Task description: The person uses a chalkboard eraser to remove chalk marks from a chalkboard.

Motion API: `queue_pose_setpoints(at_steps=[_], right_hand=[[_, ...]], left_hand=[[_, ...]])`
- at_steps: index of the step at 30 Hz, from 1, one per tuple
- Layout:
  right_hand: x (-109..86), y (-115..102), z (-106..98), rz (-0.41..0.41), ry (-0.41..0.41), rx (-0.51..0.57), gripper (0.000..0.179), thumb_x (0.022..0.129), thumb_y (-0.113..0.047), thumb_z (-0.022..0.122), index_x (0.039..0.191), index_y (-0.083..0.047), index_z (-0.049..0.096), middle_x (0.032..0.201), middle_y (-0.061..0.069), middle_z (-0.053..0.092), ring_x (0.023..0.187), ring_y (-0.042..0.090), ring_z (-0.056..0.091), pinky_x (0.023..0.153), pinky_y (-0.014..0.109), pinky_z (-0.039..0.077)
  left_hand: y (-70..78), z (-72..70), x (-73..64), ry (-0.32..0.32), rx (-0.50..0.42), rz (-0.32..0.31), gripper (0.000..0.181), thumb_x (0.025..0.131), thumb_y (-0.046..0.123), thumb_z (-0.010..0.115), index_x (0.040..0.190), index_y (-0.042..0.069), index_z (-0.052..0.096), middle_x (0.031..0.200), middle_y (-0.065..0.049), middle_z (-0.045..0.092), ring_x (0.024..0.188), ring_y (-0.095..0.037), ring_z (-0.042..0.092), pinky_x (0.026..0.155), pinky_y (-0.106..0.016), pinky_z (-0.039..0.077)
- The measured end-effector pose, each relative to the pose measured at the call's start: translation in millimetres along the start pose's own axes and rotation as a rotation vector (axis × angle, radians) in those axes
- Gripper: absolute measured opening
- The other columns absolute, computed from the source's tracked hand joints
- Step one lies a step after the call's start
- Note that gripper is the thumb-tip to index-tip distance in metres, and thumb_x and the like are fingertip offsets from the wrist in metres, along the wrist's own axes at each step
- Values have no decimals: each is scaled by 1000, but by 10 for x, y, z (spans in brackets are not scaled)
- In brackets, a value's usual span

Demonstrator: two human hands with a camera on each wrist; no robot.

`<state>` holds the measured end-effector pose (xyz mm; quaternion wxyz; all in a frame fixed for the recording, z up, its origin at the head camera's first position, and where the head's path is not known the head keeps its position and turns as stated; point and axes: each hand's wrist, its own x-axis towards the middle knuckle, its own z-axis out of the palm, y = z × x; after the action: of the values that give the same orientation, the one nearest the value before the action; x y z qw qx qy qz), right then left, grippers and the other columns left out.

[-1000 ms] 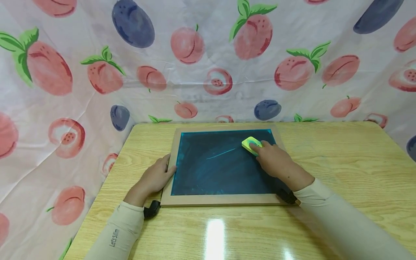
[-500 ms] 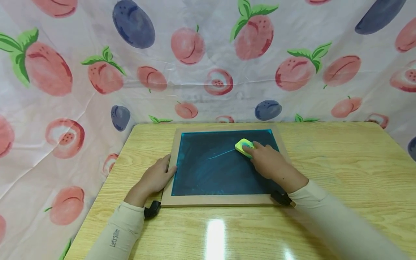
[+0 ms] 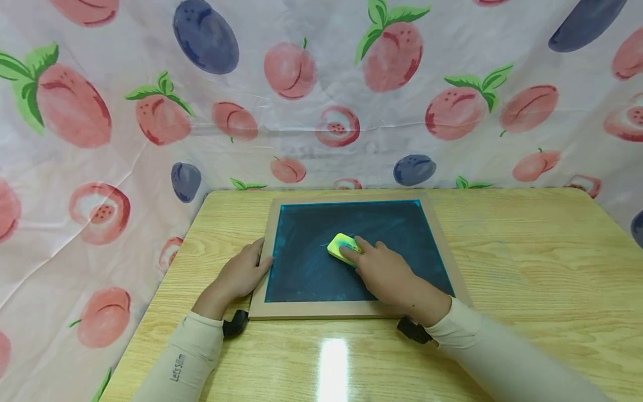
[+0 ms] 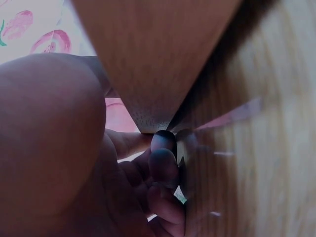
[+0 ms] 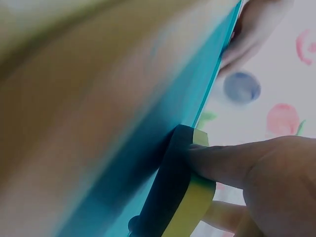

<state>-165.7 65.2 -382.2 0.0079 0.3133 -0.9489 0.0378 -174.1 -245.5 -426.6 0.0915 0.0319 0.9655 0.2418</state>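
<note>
A small chalkboard (image 3: 311, 279) in a light wooden frame (image 3: 321, 310) lies flat on the table. On its dark surface, near the middle, my right hand (image 3: 384, 273) grips a yellow chalkboard eraser (image 3: 339, 245) smudged with blue chalk. The right wrist view shows the thumb on the side of the eraser (image 5: 197, 202), its dark felt face against the board. A short bit of blue chalk line (image 3: 324, 244) shows left of the eraser. My left hand (image 3: 241, 273) holds the frame's left side, thumb on top; in the left wrist view its curled fingertips (image 4: 164, 165) meet the frame's lower edge.
The wood-grain table (image 3: 527, 268) extends right of the board and in front of it. Behind and to the left hangs a fruit-print cloth (image 3: 382, 134). Black wrist devices (image 3: 235, 324) sit under both wrists.
My right hand has swept the eraser left and toward me, from the board's upper right to its middle. Most of the chalk line is now gone or covered. The left hand stays put.
</note>
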Motion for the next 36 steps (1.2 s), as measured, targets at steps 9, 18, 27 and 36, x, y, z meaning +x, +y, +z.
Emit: queue_pose_setpoints(at_steps=[9, 18, 27, 36], right_hand=[[-74, -387, 31, -113, -18, 12, 49, 96, -17, 68, 144, -23, 57, 144, 19, 55, 110, 46, 64, 80, 49, 59], [-81, -380, 46, -161, -24, -7, 52, 97, -21, 68, 147, -23, 54, 142, 20, 56, 112, 42, 65, 80, 47, 59], [-41, -137, 39, -120, -28, 22, 51, 98, -16, 65, 148, -15, 52, 141, 27, 53, 110, 46, 63, 78, 51, 58], [33, 293, -9, 10, -5, 4, 53, 96, -12, 68, 146, -11, 53, 135, 32, 55, 100, 48, 65, 75, 53, 58]], left_hand=[[-3, -1, -7, -5, -1, 5, 65, 107, 39, 42, 160, 6, 21, 151, -22, 44, 134, -41, 48, 103, -58, 42], [4, 7, -5, 5, 14, 15, 65, 107, 39, 42, 159, 4, 23, 143, -23, 50, 122, -37, 57, 99, -56, 45], [-3, 21, 13, 3, 21, 2, 65, 107, 41, 42, 160, 7, 22, 132, -19, 55, 104, -29, 60, 90, -51, 48], [-7, 13, 14, -1, 18, -4, 65, 107, 41, 41, 160, 8, 22, 128, -18, 56, 99, -27, 60, 87, -49, 48]])
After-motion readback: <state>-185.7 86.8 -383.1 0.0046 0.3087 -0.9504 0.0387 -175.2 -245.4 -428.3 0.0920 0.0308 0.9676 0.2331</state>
